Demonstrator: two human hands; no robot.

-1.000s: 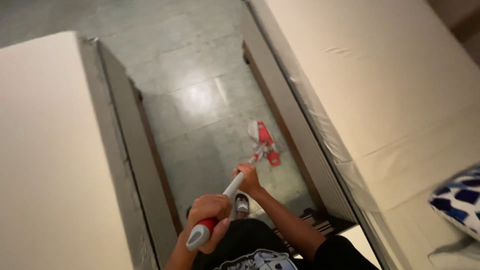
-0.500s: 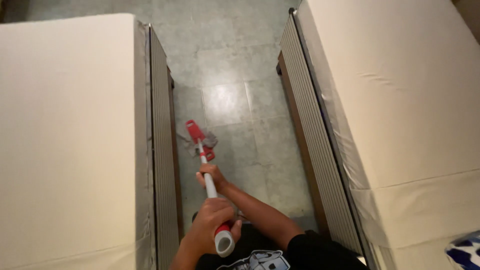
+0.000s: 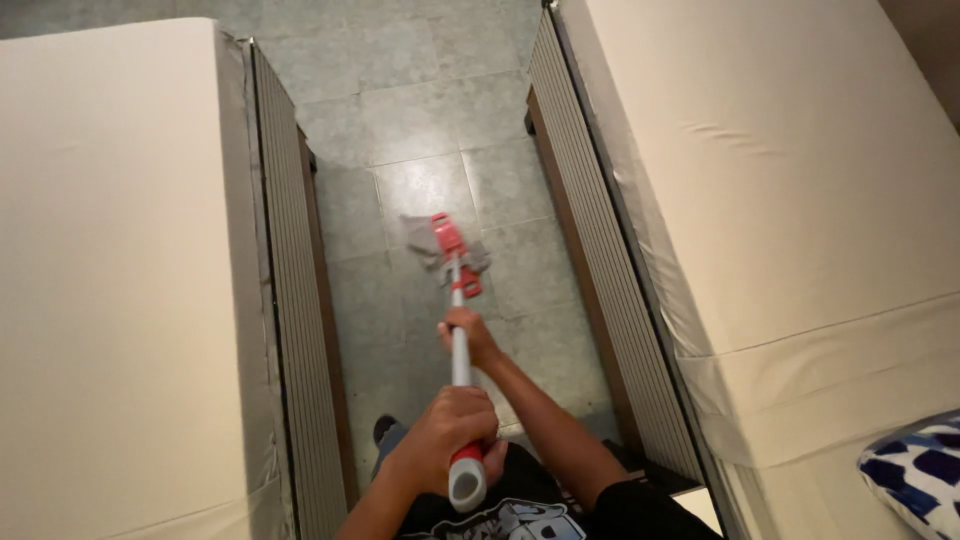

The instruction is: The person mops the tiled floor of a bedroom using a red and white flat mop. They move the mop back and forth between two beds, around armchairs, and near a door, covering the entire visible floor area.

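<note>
The person stands in the narrow aisle between two beds and works a flat mop (image 3: pixel 452 262) over the tiled floor (image 3: pixel 400 110). The left hand (image 3: pixel 447 438) is clenched around the red grip at the top end of the pole, close to the body, and the right hand (image 3: pixel 468 338) grasps the white shaft lower down, with the arm stretched forward. Both hands are closed firmly on the mop handle (image 3: pixel 460 360).

The mop head, a red frame with a grey cloth bunched beneath it, lies on the floor roughly midway across the aisle, a little nearer the left bed (image 3: pixel 110 280) than the right bed (image 3: pixel 780 220), and touches neither frame. A second ago it lay far over by the base of the right bed with the pole slanting that way; half a second ago it had crossed to just beside the slatted side of the left bed. Now it has drawn back toward the centre and the pole runs almost straight ahead. I judge from this that the strokes are sweeping from side to side across the strip of floor, so the width of the aisle near the person is being covered, while the tiles farther ahead have yet to be reached.

A blue and white patterned pillow (image 3: pixel 915 470) shows at the lower right corner on the right bed.
</note>
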